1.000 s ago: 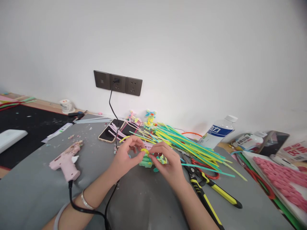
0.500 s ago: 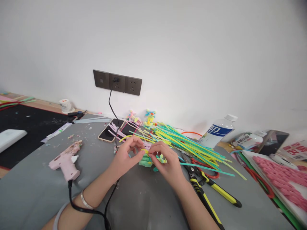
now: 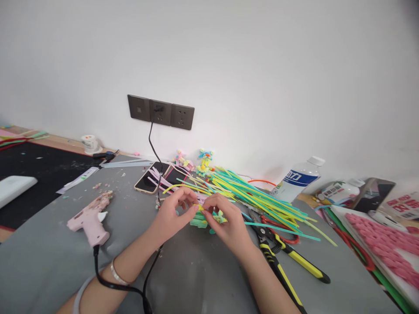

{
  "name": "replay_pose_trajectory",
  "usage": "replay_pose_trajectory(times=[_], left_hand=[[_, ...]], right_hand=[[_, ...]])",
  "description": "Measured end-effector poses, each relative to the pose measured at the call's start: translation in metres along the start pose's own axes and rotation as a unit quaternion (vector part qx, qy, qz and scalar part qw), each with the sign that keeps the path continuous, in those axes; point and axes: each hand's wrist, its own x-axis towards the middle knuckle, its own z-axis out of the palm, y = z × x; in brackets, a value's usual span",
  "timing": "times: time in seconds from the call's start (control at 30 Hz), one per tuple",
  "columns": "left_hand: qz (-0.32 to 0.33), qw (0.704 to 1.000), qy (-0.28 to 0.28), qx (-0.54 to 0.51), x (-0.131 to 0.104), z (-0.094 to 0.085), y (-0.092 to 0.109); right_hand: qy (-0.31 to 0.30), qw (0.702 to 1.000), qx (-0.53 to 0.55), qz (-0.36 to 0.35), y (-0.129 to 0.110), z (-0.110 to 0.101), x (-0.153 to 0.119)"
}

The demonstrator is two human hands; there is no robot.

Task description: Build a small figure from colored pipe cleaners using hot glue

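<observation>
My left hand (image 3: 176, 216) and my right hand (image 3: 226, 220) meet at the middle of the grey mat, fingertips nearly touching. Between them they pinch a small yellow pipe-cleaner piece (image 3: 200, 207), mostly covered by the fingers. Just below and behind it is a mint-green pipe-cleaner figure (image 3: 198, 221) with yellow bits, its right side partly hidden by my right hand. Behind the hands lies a bundle of yellow and teal pipe cleaners (image 3: 258, 198), beside some lilac ones (image 3: 157, 178). Two small finished-looking figures, one pink (image 3: 183, 161) and one yellow and blue (image 3: 204, 162), stand by the wall.
A pink glue gun (image 3: 90, 220) lies at left, its black cord (image 3: 114, 286) crossing my left forearm. Yellow-black pliers (image 3: 273, 244) lie open at right. Further out are a phone (image 3: 149, 179), a labelled bottle (image 3: 298, 179) and pink braided material (image 3: 381, 242).
My hands stay nearly in place. The yellow piece has turned slightly between my fingertips, and my right fingers have shifted a little to the left.
</observation>
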Motion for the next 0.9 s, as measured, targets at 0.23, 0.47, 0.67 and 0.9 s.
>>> replay_pose_trajectory(times=[0.23,0.47,0.67,0.9], left_hand=[[0.033,0.999,-0.005,0.001,-0.0012,-0.0004,0.0005],[0.061,0.997,-0.036,-0.043,-0.0036,-0.0020,-0.0028],[0.046,0.998,0.033,-0.039,-0.0018,-0.0029,-0.0030],[0.004,0.995,0.088,-0.045,0.0007,-0.0058,-0.0061]], right_hand=[[0.003,0.996,0.077,0.053,-0.0025,-0.0038,0.0015],[-0.003,0.993,0.094,0.066,-0.0023,-0.0030,0.0001],[0.016,0.991,0.101,0.084,-0.0031,-0.0028,0.0017],[0.021,0.965,0.188,0.179,-0.0001,-0.0016,0.0044]])
